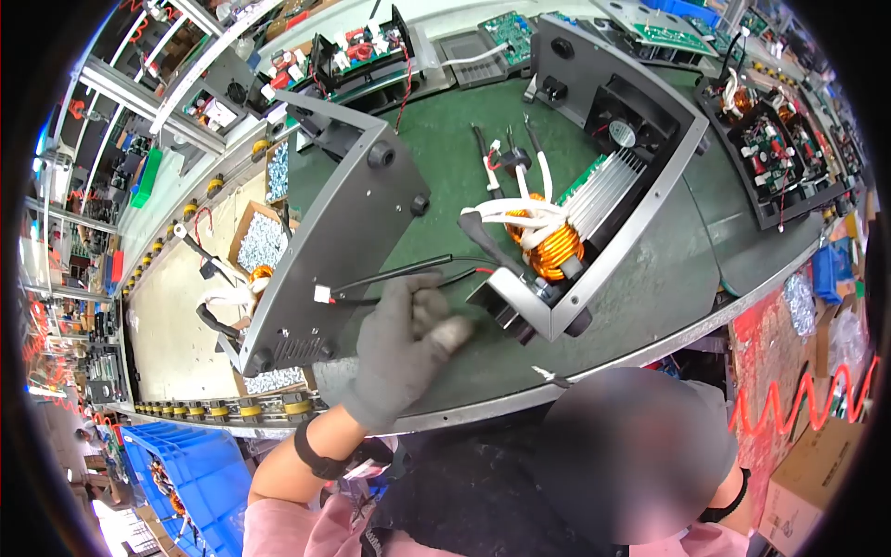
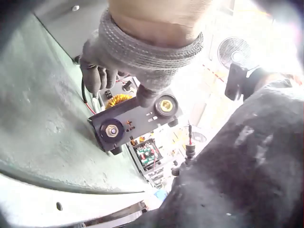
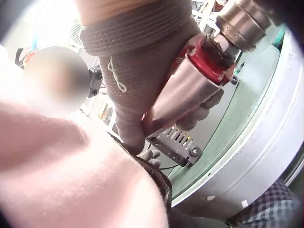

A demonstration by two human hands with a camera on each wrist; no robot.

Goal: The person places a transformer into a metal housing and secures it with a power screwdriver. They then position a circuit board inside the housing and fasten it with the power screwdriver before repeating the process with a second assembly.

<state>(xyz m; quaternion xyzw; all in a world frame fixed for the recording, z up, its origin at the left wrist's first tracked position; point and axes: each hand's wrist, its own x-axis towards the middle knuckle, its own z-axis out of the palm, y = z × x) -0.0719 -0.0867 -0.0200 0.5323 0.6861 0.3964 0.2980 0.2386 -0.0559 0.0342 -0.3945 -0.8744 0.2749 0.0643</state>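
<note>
In the head view my gloved left hand (image 1: 404, 343) is over the green work mat, between two dark metal housings. Its fingers are loosely bent and its thumb stands apart. Black cables (image 1: 399, 271) with a white plug (image 1: 322, 293) run behind the fingers to the right housing (image 1: 640, 200). That housing carries a copper coil (image 1: 555, 249) and a finned heat sink (image 1: 603, 190). The left housing (image 1: 334, 223) stands tilted beside the hand. My gloved right hand (image 3: 142, 71) grips a red and silver air tool (image 3: 183, 95) with a metal hose coupling (image 3: 242, 23); the head covers it in the head view.
Another housing with boards (image 1: 770, 148) stands at the far right. Circuit boards (image 1: 506, 39) line the back of the mat. Trays of small screws (image 1: 263, 243) lie at the left. A red coiled hose (image 1: 803, 404) hangs at the right, and a blue crate (image 1: 190, 473) stands below left.
</note>
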